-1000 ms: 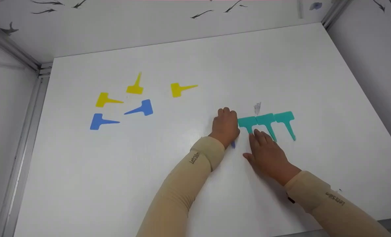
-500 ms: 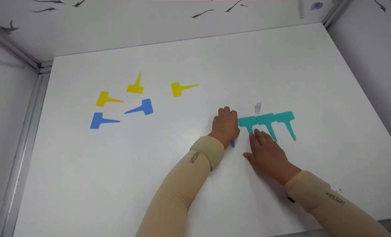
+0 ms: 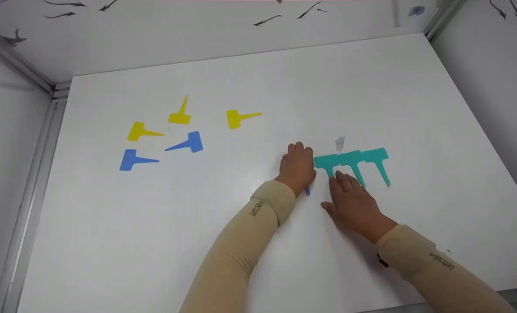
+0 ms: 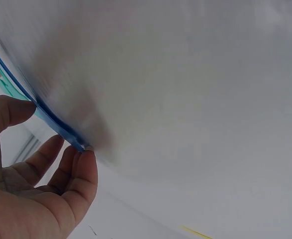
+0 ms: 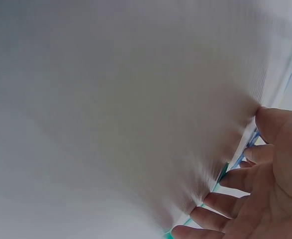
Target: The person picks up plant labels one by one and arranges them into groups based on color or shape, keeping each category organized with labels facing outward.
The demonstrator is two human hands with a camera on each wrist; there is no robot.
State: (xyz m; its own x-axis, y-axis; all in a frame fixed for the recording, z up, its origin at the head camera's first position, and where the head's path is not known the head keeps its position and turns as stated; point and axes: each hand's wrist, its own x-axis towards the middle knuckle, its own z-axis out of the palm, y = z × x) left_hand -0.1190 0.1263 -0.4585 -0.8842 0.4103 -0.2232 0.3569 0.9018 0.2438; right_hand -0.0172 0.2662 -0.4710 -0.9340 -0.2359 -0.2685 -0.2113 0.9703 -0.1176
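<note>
On the white table (image 3: 154,243), right of centre in the frame, the right hand (image 3: 356,204) rests, fingers extended, at the stems of green tags (image 3: 351,158); the left hand (image 3: 298,166) pinches a blue tag (image 4: 55,121) beside their row's left end. Aligning seems in hand; next calls for gentle release. Left wrist view shows the pinch; head view, mainly the blue tip.

Place: my booth (image 3: 497,108); lab or workshop, I can't tell
Walls (image 3: 197,39): white, top and sides
Metal rail (image 3: 17,61): upper left
Table (image 3: 145,234): white, centre
</note>
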